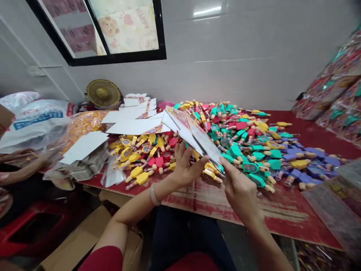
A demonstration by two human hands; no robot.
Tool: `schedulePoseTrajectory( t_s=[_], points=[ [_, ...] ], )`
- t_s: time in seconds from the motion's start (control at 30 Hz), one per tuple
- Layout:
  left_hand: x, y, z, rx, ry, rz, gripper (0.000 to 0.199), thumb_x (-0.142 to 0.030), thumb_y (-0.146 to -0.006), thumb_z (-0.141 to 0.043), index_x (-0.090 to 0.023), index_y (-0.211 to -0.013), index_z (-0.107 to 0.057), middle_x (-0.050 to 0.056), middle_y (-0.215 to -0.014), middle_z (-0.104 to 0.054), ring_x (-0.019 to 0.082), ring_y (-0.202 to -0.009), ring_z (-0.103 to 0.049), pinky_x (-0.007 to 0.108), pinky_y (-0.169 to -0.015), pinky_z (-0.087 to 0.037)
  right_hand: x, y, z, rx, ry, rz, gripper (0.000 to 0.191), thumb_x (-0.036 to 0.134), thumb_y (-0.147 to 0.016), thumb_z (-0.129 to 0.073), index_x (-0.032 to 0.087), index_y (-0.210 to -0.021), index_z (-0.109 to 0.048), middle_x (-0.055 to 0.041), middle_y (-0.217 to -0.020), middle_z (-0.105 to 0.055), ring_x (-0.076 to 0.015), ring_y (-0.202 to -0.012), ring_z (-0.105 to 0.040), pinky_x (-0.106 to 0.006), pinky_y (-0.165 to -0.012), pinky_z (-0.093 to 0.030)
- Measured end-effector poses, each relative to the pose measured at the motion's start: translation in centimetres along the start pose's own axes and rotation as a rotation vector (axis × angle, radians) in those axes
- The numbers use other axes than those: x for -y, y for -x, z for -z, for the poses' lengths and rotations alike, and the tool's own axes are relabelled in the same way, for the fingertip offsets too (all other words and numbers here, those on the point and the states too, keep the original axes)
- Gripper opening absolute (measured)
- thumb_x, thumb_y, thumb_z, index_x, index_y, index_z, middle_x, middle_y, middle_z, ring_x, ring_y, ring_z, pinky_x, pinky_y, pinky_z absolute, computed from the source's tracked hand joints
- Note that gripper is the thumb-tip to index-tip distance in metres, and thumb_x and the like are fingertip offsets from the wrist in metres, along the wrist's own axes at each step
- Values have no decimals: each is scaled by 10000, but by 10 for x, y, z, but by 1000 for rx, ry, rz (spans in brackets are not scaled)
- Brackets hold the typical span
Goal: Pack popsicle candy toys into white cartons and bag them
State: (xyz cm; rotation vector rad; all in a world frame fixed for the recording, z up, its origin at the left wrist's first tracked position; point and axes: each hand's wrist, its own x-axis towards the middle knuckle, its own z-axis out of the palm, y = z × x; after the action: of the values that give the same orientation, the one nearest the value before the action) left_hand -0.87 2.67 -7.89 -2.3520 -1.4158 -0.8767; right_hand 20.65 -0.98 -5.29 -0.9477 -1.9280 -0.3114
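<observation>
- Cardboard [204,140] hangs above the toy pile [248,143], one end pinched by the right hand's [241,192] fingers.
- Left hand [187,171], at the pile's near edge: fingers wide, contact unclear.
- Light pinching should prevent creases.

Plastic pieces [234,149] in yellow, red, green and purple against a red table [282,214].
The held cardboard [205,139] is white with pink print; the sleeve [103,259] red, the trousers [183,233] dark blue, the window frame [135,57] black, the wall [225,79] grey.
</observation>
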Motion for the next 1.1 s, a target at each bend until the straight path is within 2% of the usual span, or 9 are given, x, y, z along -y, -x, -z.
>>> schedulePoseTrajectory(
  t_s=[0.17,0.4,0.57,0.67,0.73,0.83,0.97,1.03,1.1],
  points=[
    [39,24,24,-211,-144,-16,483,-350,-832,-818,-444,-1285,-680,103,-1421,-575,406,-1577,-220,756,-1235,-128,2,-5,-8,23,-19,-15,396,114,-1011,-485,198,-1359,-654,-92,-1213,-771,-230,-982,-782,-305,-831,-599],
    [59,17,63,-169,-130,23,396,-470,-874,-752,-501,-1262,-675,34,-1307,-669,339,-1519,-360,673,-1284,-100,11,-22,-6,-10,34,-80,314,241,-1043,-512,195,-1265,-729,-78,-1072,-809,-222,-803,-783,-288,-673,-550],
    [47,18,84,-128,-191,-245,166,-289,-1010,-576,-358,-1110,-690,4,-1188,-742,211,-1249,-620,535,-1208,-349,18,-45,-5,-64,89,-99,289,261,-1047,-510,205,-1172,-764,-82,-1028,-814,-220,-830,-775,-286,-730,-542],
    [24,30,71,30,-177,-493,186,-205,-1022,-511,-249,-1050,-689,45,-1091,-765,162,-993,-692,361,-992,-523,38,-60,-7,-60,37,-70,261,311,-1037,-543,215,-1076,-782,-77,-937,-816,-209,-782,-765,-283,-718,-537],
    [8,39,57,83,-139,-556,195,-175,-1009,-504,-210,-1012,-695,68,-979,-768,171,-870,-697,322,-856,-560,52,-63,-5,37,-93,42,233,325,-1021,-576,221,-1016,-785,-67,-880,-811,-204,-755,-759,-284,-718,-542],
    [-6,41,45,69,-84,-350,220,-198,-1016,-488,-177,-1034,-707,96,-930,-764,219,-876,-717,342,-806,-587,52,-55,6,79,-390,25,192,321,-1006,-603,248,-1075,-767,-51,-970,-811,-213,-872,-771,-310,-813,-576],
    [-8,23,59,149,138,21,271,-356,-1021,-537,-226,-1206,-686,82,-1148,-758,262,-1097,-705,383,-939,-589,-4,-34,12,-325,-699,-492,372,384,-1030,-537,286,-1380,-621,-79,-1217,-757,-252,-1139,-725,-456,-994,-563],
    [-7,15,64,190,248,64,362,-387,-1012,-554,-266,-1346,-627,71,-1257,-730,276,-1219,-661,399,-1024,-559,-35,-23,2,-184,-840,-562,596,512,-975,-595,316,-1525,-473,-115,-1449,-632,-283,-1317,-627,-501,-1020,-548],
    [-7,9,63,216,317,74,419,-387,-1007,-561,-274,-1410,-582,78,-1294,-715,281,-1258,-641,410,-1068,-533,-52,-13,-15,171,-970,-530,865,695,-886,-614,326,-1614,-325,-137,-1640,-414,-301,-1470,-470,-518,-1053,-524]
  ],
)
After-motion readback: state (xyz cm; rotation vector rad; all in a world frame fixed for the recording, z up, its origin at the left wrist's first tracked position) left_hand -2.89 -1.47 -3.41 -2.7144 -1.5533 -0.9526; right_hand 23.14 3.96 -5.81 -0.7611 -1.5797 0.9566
